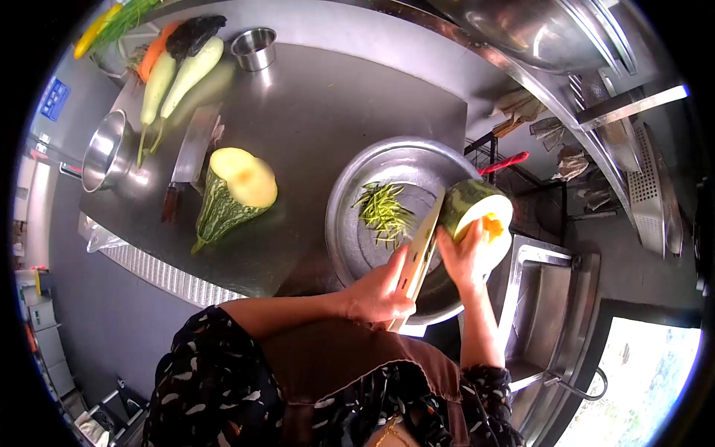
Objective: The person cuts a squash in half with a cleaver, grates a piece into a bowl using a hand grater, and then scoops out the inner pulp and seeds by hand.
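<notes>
My left hand point(380, 294) is closed round the lower end of a long, pale mandoline slicer point(421, 261). The slicer stands tilted over a wide metal basin point(344, 179). In my right hand point(467, 257) is a cut piece of green-skinned squash point(471, 195), its pale flesh and orange hollow facing right. My fingers grip it at the hollow, and its skin side is up against the slicer; whether they touch is not clear. Thin green shreds point(383, 214) lie heaped in the basin.
The other squash half point(231, 197) lies on the steel table point(313, 104), beside a cleaver point(195, 145). Long pale gourds point(192, 74), a carrot point(156, 51), a small metal pot point(254, 49) and a metal bowl point(106, 153) are farther left. At right is a sink point(547, 305).
</notes>
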`<action>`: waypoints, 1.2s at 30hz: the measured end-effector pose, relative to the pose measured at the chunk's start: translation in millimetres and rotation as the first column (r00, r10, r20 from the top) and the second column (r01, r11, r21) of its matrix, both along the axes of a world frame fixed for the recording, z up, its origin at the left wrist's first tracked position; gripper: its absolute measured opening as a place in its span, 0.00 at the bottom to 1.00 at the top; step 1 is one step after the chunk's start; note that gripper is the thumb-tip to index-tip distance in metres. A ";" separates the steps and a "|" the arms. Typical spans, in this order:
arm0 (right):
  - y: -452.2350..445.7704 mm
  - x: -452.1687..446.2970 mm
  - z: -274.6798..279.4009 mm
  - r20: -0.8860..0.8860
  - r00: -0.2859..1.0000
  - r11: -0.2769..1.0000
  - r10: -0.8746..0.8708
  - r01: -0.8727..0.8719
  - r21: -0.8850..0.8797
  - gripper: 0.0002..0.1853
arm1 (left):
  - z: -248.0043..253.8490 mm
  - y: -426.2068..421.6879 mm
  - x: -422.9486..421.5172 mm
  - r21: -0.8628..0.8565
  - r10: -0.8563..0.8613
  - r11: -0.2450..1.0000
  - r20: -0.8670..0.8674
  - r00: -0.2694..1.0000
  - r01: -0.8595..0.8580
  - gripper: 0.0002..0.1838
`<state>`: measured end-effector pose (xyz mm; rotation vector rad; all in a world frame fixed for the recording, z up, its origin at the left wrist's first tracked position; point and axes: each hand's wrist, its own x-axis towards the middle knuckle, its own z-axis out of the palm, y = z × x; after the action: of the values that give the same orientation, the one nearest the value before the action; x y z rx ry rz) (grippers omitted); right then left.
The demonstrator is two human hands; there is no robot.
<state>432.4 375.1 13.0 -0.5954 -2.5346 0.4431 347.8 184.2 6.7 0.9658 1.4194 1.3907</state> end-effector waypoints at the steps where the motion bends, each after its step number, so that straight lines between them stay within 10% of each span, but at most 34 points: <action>1: 5.8 -5.6 5.4 0.060 0.997 0.986 -0.058 0.066 -0.154 0.29 | -1.3 0.1 1.7 0.127 0.039 0.992 -0.079 0.996 -0.029 0.50; 6: -49.7 25.1 46.3 0.174 0.902 0.901 0.395 -0.418 0.118 0.31 | 1.4 4.6 -29.8 0.038 0.045 0.998 0.220 0.974 -0.055 0.49; 9: -33.9 30.1 -11.2 0.152 0.983 0.990 0.107 -0.090 -0.111 0.34 | 23.3 -1.4 -18.1 -0.155 0.020 0.987 0.386 0.922 0.044 0.50; 10: -14.4 15.7 -23.7 0.044 0.994 0.992 0.102 -0.105 0.067 0.29 | 5.4 -2.8 -8.9 -0.082 -0.015 0.996 0.279 0.960 0.039 0.50; 13: 9.2 -16.0 -9.2 0.029 0.998 0.990 -0.052 0.055 -0.127 0.21 | -8.8 -2.1 -5.5 0.031 -0.051 0.998 0.194 0.980 0.046 0.50; 18: -47.1 32.2 45.6 0.312 0.862 0.904 0.399 -0.427 0.021 0.41 | 3.6 3.8 -37.1 0.043 0.046 0.997 0.288 0.957 -0.061 0.45; 23: -8.4 -6.3 -7.6 0.190 0.980 0.991 -0.064 0.085 -0.100 0.23 | 0.4 -3.9 -4.5 -0.040 -0.081 0.995 0.182 0.980 0.090 0.54; 29: -38.4 34.6 33.0 0.268 0.912 0.942 0.311 -0.258 -0.217 0.38 | 9.0 1.6 -19.0 -0.024 0.019 1.000 0.367 0.930 -0.011 0.49; 31: -57.4 36.1 54.6 0.275 0.878 0.914 0.391 -0.337 -0.226 0.42 | 6.6 -3.2 -16.8 -0.055 0.006 0.999 0.074 0.997 -0.002 0.49; 34: -22.6 13.1 8.3 0.315 0.949 0.905 0.022 0.115 -0.409 0.23 | 14.3 -2.0 -3.4 -0.194 -0.072 0.974 0.217 0.974 0.115 0.49; 36: -1.4 -5.3 -12.6 0.129 0.990 0.944 -0.059 0.097 -0.316 0.22 | 11.9 -4.2 3.9 -0.130 -0.076 0.986 0.231 0.970 0.108 0.49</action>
<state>427.2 373.8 0.3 -0.8624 -2.5556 0.8250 351.7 179.9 18.6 0.7480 1.2681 1.2692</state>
